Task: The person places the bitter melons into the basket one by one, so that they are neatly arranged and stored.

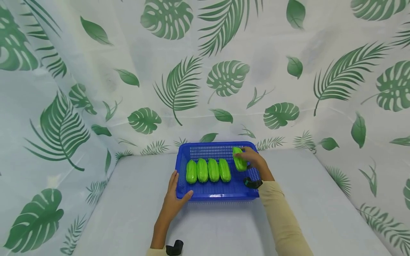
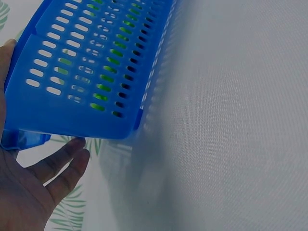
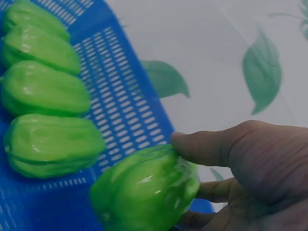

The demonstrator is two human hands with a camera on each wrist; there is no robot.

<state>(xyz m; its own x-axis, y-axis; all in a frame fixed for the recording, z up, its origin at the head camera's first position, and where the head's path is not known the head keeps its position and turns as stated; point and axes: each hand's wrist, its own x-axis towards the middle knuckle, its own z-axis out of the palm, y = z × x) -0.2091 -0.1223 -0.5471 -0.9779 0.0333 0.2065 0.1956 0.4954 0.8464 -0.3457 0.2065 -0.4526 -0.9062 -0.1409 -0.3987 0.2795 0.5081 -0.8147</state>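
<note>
A blue plastic basket (image 1: 211,196) with slotted walls holds a row of several shiny green ridged fruits (image 1: 202,170). My right hand (image 1: 254,159) is over the basket's right part and grips another green ridged fruit (image 3: 144,190) by one end. Its thumb (image 3: 199,147) lies on top, with the other fingers partly hidden behind the fruit. My left hand (image 1: 173,202) rests at the front left corner of the basket, thumb by the front rim and fingers extended along the left side. In the left wrist view, two fairly straight fingers (image 2: 70,175) show beside the basket's end.
The basket stands on a pale table (image 1: 134,213), close to the leaf-patterned backdrop (image 1: 192,89) behind it. More of that cloth hangs at the left and right. Each wrist wears a black strap (image 1: 253,182).
</note>
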